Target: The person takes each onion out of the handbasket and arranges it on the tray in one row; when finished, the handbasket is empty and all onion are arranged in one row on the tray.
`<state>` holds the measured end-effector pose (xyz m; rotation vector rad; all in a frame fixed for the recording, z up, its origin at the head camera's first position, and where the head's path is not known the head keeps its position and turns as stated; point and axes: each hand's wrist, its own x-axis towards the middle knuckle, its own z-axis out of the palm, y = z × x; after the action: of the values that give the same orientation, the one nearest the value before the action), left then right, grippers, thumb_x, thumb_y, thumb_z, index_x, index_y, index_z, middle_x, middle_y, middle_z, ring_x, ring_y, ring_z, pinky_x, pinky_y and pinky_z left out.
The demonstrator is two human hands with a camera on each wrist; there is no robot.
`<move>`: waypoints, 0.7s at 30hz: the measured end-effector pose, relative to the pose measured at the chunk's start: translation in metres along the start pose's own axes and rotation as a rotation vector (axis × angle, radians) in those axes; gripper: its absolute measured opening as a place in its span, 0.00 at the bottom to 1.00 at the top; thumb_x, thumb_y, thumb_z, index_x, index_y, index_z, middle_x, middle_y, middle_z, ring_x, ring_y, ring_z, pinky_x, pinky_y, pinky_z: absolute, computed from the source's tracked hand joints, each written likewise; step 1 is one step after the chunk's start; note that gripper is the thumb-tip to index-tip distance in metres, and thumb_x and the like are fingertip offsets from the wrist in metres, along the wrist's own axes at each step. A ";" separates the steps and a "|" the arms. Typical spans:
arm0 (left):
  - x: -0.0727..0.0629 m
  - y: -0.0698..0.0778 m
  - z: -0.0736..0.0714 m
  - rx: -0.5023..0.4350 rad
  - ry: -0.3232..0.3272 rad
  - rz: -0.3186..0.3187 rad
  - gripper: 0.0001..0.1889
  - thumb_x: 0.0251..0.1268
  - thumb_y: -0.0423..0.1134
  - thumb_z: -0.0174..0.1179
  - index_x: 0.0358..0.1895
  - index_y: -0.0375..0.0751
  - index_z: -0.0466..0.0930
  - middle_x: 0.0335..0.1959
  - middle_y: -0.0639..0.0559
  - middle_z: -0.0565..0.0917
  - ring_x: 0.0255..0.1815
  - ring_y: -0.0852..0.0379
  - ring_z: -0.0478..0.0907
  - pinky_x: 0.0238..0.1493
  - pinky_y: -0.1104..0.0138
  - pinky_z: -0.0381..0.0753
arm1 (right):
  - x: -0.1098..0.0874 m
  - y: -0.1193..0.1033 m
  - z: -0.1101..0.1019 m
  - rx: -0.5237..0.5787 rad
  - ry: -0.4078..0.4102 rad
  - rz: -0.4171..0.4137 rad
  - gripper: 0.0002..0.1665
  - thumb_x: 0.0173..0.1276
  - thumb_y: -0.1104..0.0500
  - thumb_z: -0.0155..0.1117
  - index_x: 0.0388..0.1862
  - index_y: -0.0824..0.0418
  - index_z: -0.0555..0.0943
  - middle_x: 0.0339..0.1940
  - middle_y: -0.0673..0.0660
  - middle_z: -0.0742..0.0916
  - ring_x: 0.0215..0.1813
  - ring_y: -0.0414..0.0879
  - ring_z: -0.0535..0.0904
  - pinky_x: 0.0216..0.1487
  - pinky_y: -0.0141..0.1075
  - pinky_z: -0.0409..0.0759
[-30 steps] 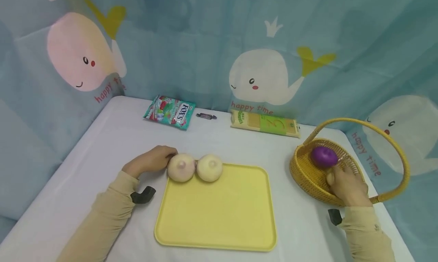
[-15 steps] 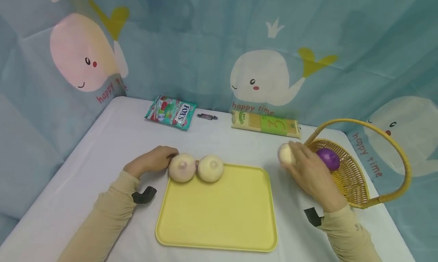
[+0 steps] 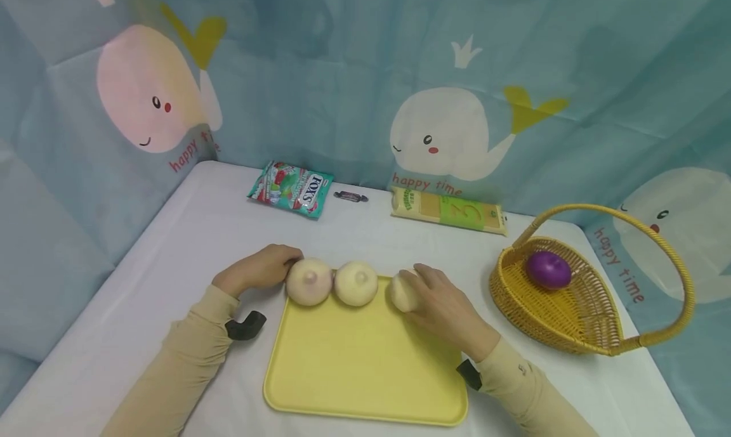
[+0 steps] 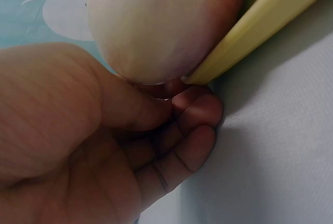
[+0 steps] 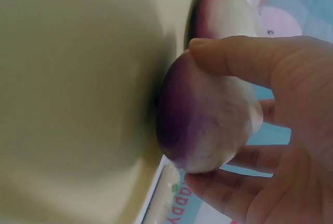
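Note:
A white-and-purple onion [image 3: 309, 282] sits at the back left corner of the yellow tray [image 3: 365, 361], blunt tip upward. My left hand [image 3: 258, 270] rests beside it with loosely curled fingers [image 4: 200, 107] close to the onion and the tray's corner. A second onion [image 3: 356, 283] stands just right of the first along the back rim. Farther right, my right hand [image 3: 448, 307] grips a third onion [image 5: 203, 115] at the back of the tray, thumb on one side and fingers on the other. Its purple side faces the tray.
A yellow wicker basket [image 3: 528, 323] with a tall handle stands to the right, a purple onion [image 3: 548, 270] inside it. Along the back lie a candy bag [image 3: 291, 189], a small wrapped candy [image 3: 351, 196] and a noodle pack [image 3: 449, 210]. A whale-printed curtain [image 3: 342, 94] hangs behind.
My right hand has lifted an onion out of the basket and carried it left to the tray's back edge. My left hand stays beside the first onion. The view has shifted slightly.

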<state>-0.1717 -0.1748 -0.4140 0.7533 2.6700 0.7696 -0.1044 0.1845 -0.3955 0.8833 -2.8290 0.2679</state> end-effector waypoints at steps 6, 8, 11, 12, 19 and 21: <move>0.001 0.000 -0.001 -0.007 -0.015 -0.014 0.11 0.71 0.29 0.48 0.40 0.40 0.82 0.37 0.49 0.84 0.41 0.54 0.79 0.51 0.53 0.80 | 0.008 -0.006 0.001 0.041 -0.036 -0.002 0.48 0.51 0.50 0.80 0.69 0.56 0.69 0.63 0.66 0.77 0.61 0.60 0.76 0.51 0.52 0.83; 0.002 0.000 -0.001 -0.011 -0.021 -0.016 0.11 0.71 0.29 0.47 0.40 0.40 0.82 0.36 0.50 0.84 0.41 0.54 0.79 0.51 0.54 0.80 | 0.010 -0.008 0.002 0.041 -0.044 -0.003 0.49 0.50 0.50 0.80 0.70 0.57 0.68 0.64 0.66 0.76 0.61 0.60 0.76 0.50 0.51 0.83; 0.002 0.000 -0.001 -0.011 -0.025 -0.013 0.11 0.71 0.29 0.47 0.40 0.40 0.81 0.36 0.50 0.84 0.40 0.54 0.79 0.50 0.54 0.80 | 0.012 -0.009 0.003 0.028 -0.044 -0.010 0.51 0.49 0.50 0.81 0.71 0.57 0.67 0.64 0.66 0.76 0.61 0.60 0.76 0.49 0.51 0.83; 0.002 0.000 -0.001 -0.009 -0.024 -0.012 0.11 0.71 0.29 0.48 0.40 0.40 0.82 0.36 0.50 0.84 0.40 0.54 0.79 0.50 0.54 0.80 | 0.012 -0.009 0.003 0.022 -0.042 -0.013 0.52 0.48 0.50 0.81 0.71 0.57 0.67 0.64 0.66 0.76 0.61 0.60 0.76 0.49 0.51 0.84; 0.002 0.000 -0.001 0.003 -0.017 -0.012 0.11 0.71 0.29 0.48 0.40 0.40 0.82 0.37 0.49 0.85 0.42 0.53 0.80 0.51 0.53 0.80 | 0.013 -0.008 0.006 -0.004 -0.034 -0.032 0.54 0.47 0.48 0.81 0.71 0.58 0.66 0.64 0.66 0.76 0.60 0.61 0.77 0.49 0.50 0.84; 0.001 0.000 -0.001 0.004 -0.013 -0.009 0.11 0.71 0.29 0.48 0.40 0.40 0.82 0.37 0.49 0.84 0.41 0.54 0.79 0.51 0.53 0.80 | 0.013 -0.008 0.005 -0.012 -0.038 -0.037 0.55 0.47 0.47 0.81 0.72 0.58 0.66 0.64 0.67 0.76 0.60 0.61 0.77 0.49 0.50 0.84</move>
<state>-0.1734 -0.1748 -0.4133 0.7441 2.6621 0.7544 -0.1105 0.1697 -0.3971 0.9466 -2.8423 0.2319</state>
